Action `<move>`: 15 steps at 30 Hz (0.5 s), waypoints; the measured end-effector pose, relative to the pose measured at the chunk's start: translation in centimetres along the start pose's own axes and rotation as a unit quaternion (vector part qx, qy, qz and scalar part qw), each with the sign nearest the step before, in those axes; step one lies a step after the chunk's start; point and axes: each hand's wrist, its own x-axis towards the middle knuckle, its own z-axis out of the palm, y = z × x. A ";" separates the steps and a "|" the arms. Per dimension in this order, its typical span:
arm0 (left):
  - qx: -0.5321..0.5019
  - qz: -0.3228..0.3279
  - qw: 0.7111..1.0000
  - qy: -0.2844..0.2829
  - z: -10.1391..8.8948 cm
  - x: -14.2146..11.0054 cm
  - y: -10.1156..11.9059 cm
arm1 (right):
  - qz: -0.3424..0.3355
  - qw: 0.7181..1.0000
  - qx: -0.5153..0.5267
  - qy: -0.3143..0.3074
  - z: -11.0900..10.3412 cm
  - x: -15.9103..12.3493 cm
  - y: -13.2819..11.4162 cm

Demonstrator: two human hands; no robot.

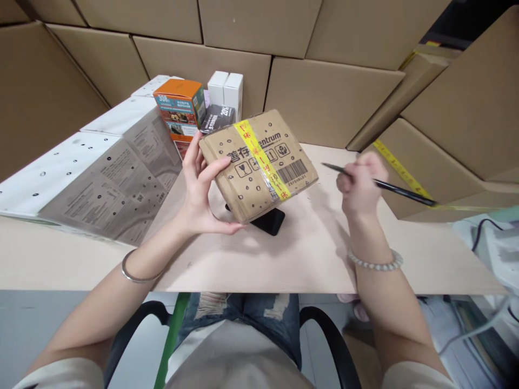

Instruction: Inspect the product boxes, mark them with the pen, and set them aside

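Observation:
My left hand [203, 189] grips a small cardboard box [259, 162] by its left end and holds it tilted above the table. Yellow printed tape crosses the box's face, which also bears black print, a barcode and several small hand-drawn circles. On the right, my right hand [363, 181] is closed around a slim black pen [401, 190], apart from the box. The pen's pointed end faces the box; the hand is a little blurred. Partly hidden under the box, a black phone [270, 221] lies on the table.
White boxes with dark marks and grey printed sides [117, 178] line the table's left. Behind stand an orange box [178, 108], a dark box [219, 118] and two white cartons [226, 89]. Large cardboard boxes [332, 102] wall the back and right. The wooden table [259, 270] ends near my lap.

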 end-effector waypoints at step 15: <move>0.011 -0.022 0.999 -0.025 0.2 0.1 1.8 | -0.173 0.968 0.049 -0.178 5.0 -8.3 -8.5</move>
